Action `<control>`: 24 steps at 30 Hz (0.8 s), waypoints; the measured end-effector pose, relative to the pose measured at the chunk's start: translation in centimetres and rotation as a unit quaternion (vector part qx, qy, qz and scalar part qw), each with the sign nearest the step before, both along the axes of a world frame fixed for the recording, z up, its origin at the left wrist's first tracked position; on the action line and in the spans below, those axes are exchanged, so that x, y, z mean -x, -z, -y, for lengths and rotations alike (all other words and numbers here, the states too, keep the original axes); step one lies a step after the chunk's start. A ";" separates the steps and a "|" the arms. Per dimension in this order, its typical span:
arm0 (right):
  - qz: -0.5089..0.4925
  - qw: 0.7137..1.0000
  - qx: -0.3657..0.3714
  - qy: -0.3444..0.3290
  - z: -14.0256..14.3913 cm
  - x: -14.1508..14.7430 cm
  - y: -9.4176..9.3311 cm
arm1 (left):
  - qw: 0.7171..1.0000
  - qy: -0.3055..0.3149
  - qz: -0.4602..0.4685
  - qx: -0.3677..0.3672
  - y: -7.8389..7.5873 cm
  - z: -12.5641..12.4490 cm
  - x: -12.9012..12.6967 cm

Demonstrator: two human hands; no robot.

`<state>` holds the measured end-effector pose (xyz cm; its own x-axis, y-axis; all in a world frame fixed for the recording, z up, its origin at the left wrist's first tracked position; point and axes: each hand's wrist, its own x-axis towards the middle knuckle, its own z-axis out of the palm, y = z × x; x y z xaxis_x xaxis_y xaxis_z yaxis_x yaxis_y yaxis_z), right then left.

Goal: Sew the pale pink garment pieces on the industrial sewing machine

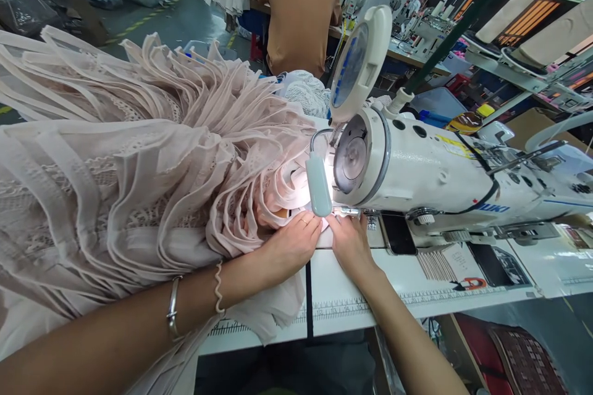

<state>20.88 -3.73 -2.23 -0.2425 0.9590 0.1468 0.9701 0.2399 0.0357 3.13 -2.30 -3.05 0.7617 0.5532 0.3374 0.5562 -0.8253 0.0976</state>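
Your left hand (291, 244) lies flat with fingers stretched, pressing the pale pink pleated garment (139, 185) onto the white desk (343, 302), just beside the needle area of the Juki sewing machine (430, 170). Your right hand (349, 241) is also open and flat, touching the edge of the fabric under the machine head. The garment is thin, with many narrow folds and lace parts, and it is piled high on the left side. A small lamp (319, 184) shines on the fabric between your hands.
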 end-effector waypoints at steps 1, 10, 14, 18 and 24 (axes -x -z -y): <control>0.000 1.000 0.003 0.002 0.0 0.0 0.0 | 1.000 0.000 -0.006 -0.002 -0.2 0.0 0.0; -0.002 1.000 0.008 0.009 -0.2 0.2 0.0 | 0.999 -0.015 -0.024 -0.031 0.0 -0.4 -0.2; -0.004 1.000 0.007 0.007 -0.3 0.2 0.1 | 0.998 -0.017 -0.018 -0.050 0.0 -0.5 -0.2; -0.021 1.000 0.006 0.007 -0.3 0.2 0.3 | 0.999 -0.020 -0.018 -0.047 -0.1 -0.6 -0.2; -0.088 0.996 0.008 -0.012 -0.5 0.1 0.3 | 0.999 -0.026 -0.017 -0.033 -0.4 -0.3 -0.2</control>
<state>20.82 -3.22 -2.50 -0.2367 0.9561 0.1728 0.9552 0.2615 -0.1386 3.34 -2.00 -2.64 0.7446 0.5694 0.3484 0.6002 -0.7995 0.0240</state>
